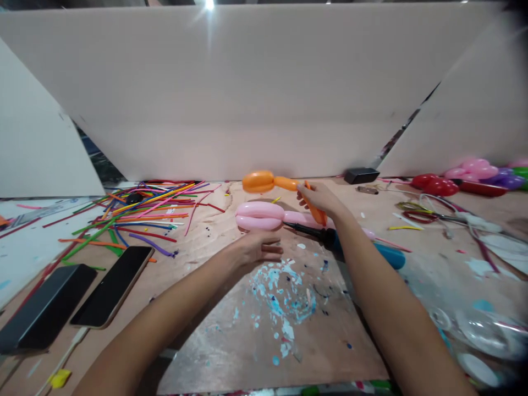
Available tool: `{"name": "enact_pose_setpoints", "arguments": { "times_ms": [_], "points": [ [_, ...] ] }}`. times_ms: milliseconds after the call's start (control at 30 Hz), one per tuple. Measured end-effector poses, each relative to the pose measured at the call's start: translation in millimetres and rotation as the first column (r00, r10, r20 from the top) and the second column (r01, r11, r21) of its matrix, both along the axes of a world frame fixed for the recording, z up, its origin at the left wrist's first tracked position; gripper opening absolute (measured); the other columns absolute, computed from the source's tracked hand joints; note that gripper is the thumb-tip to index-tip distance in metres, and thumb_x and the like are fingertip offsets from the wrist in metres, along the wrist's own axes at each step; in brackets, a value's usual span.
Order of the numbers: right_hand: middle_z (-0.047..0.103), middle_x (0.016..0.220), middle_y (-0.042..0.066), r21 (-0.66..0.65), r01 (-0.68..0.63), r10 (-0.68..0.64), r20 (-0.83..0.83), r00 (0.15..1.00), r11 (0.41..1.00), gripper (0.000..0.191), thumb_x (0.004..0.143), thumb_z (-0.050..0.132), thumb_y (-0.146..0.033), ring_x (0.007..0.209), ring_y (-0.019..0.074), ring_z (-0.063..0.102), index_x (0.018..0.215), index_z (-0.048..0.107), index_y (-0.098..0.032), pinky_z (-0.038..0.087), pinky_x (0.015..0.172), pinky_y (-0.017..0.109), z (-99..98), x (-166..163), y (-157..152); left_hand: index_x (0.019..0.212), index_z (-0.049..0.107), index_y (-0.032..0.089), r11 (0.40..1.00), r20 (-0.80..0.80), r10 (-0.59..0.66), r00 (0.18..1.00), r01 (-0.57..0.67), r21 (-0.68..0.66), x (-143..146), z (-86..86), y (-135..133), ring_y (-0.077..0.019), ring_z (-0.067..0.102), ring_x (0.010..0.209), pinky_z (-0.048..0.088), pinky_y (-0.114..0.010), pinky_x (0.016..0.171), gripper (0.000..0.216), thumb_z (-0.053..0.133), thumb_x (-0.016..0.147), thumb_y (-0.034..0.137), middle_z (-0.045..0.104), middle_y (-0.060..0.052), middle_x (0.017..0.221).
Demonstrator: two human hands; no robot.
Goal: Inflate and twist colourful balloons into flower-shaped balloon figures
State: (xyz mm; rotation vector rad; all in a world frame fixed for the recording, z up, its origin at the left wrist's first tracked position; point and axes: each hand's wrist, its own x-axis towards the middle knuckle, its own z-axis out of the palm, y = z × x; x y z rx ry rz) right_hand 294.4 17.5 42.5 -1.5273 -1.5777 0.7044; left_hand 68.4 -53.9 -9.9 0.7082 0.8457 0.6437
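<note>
My right hand (319,199) is closed round the thin part of a twisted orange modelling balloon (258,182). Its rounded, folded end points left, and a limp orange tail hangs below my fingers. Just under it lies a pink modelling balloon (259,215) with a folded loop at the left and a thin length running right. My left hand (262,247) is open, fingers stretched to the right, just in front of the pink balloon; whether they touch I cannot tell. A blue hand pump (388,255) with a black nozzle lies partly behind my right forearm.
Many uninflated balloons (152,212) are strewn at the left, near a phone (113,286) and a dark box (45,308). Scissors (445,216), a red balloon shape (435,185) and a clear plastic bottle (487,330) lie right. A white panel (247,99) stands behind.
</note>
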Motion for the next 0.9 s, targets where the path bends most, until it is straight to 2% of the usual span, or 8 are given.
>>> {"name": "enact_pose_setpoints", "arguments": {
  "times_ms": [100, 300, 467, 533, 633, 700, 800, 900],
  "points": [
    [0.07, 0.078, 0.011, -0.021, -0.057, 0.058, 0.054, 0.997, 0.998, 0.031, 0.08, 0.065, -0.045, 0.069, 0.0187, 0.062, 0.079, 0.066, -0.014, 0.047, 0.062, 0.027, -15.8, 8, 7, 0.09, 0.058, 0.018, 0.987, 0.037, 0.161, 0.986, -0.16, -0.028, 27, -8.1, 18, -0.0133, 0.063, 0.069, 0.058, -0.031, 0.071, 0.026, 0.073, 0.074, 0.032, 0.062, -0.005, 0.09],
    [0.069, 0.076, 0.006, 0.047, -0.147, 0.144, 0.055, 0.988, 0.988, 0.04, 0.08, 0.062, -0.054, 0.07, 0.0176, 0.059, 0.076, 0.067, -0.014, 0.046, 0.068, 0.029, -23.7, -8, 9, 0.082, 0.054, 0.016, 0.917, 0.071, 0.396, 0.916, -0.398, 0.023, 55, -10.5, 64, -0.0081, 0.049, 0.051, 0.045, -0.02, 0.049, 0.027, 0.068, 0.08, 0.04, 0.053, -0.001, 0.067],
    [0.068, 0.09, 0.007, 0.226, -0.131, 0.148, -0.064, 0.987, 0.965, 0.05, 0.087, 0.045, -0.064, 0.084, 0.0182, 0.063, 0.088, 0.061, -0.016, 0.049, 0.077, 0.03, -9.5, -32, 8, 0.097, 0.057, 0.02, 0.805, 0.248, 0.514, 0.822, -0.561, 0.193, 59, 12.1, 83, -0.0087, 0.061, 0.075, 0.05, -0.019, 0.068, 0.022, 0.061, 0.086, 0.038, 0.063, -0.003, 0.089],
    [0.068, 0.095, 0.008, 0.338, -0.054, 0.133, -0.216, 0.967, 0.94, 0.05, 0.089, 0.041, -0.065, 0.086, 0.0176, 0.065, 0.091, 0.056, -0.018, 0.05, 0.078, 0.031, 5.1, -42, 3, 0.101, 0.055, 0.022, 0.71, 0.352, 0.556, 0.753, -0.651, 0.27, 46, 37.8, 96, -0.0081, 0.062, 0.088, 0.05, -0.019, 0.078, 0.021, 0.054, 0.089, 0.04, 0.063, -0.002, 0.102],
    [0.066, 0.088, 0.006, 0.492, 0.111, 0.167, -0.487, 0.857, 0.863, 0.045, 0.087, 0.046, -0.066, 0.07, 0.0145, 0.065, 0.085, 0.048, -0.021, 0.052, 0.065, 0.028, 36.6, -52, -15, 0.105, 0.05, 0.023, 0.358, 0.486, 0.691, 0.535, -0.838, 0.412, 5, 95.7, 115, -0.0092, 0.062, 0.086, 0.05, -0.02, 0.075, 0.026, 0.05, 0.087, 0.043, 0.062, -0.002, 0.1],
    [0.06, 0.076, 0.0, 0.579, 0.136, 0.23, -0.514, 0.826, 0.804, 0.042, 0.088, 0.049, -0.063, 0.056, 0.0112, 0.059, 0.081, 0.045, -0.022, 0.048, 0.053, 0.025, 57.6, -56, -34, 0.103, 0.049, 0.025, 0.279, 0.471, 0.679, 0.563, -0.791, 0.544, -26, 138.2, 117, -0.0105, 0.06, 0.07, 0.051, -0.023, 0.065, 0.031, 0.048, 0.085, 0.049, 0.06, 0.0, 0.087],
    [0.054, 0.065, -0.003, 0.722, 0.021, 0.372, -0.379, 0.847, 0.691, 0.034, 0.089, 0.055, -0.055, 0.05, 0.0098, 0.053, 0.081, 0.048, -0.022, 0.043, 0.05, 0.023, 75.6, -63, -61, 0.09, 0.054, 0.021, 0.366, 0.214, 0.609, 0.764, -0.51, 0.778, -61, 180.0, 94, -0.0116, 0.054, 0.054, 0.044, -0.024, 0.05, 0.028, 0.06, 0.077, 0.044, 0.059, -0.001, 0.073],
    [0.054, 0.064, -0.003, 0.718, -0.155, 0.382, -0.165, 0.909, 0.679, 0.027, 0.089, 0.059, -0.047, 0.052, 0.01, 0.05, 0.087, 0.057, -0.021, 0.039, 0.05, 0.023, 74.3, -74, -74, 0.089, 0.055, 0.018, 0.533, -0.113, 0.474, 0.873, -0.182, 0.827, -69, 175.3, 57, -0.0128, 0.054, 0.052, 0.043, -0.025, 0.048, 0.027, 0.068, 0.071, 0.032, 0.057, 0.0, 0.068]
  ]
}}
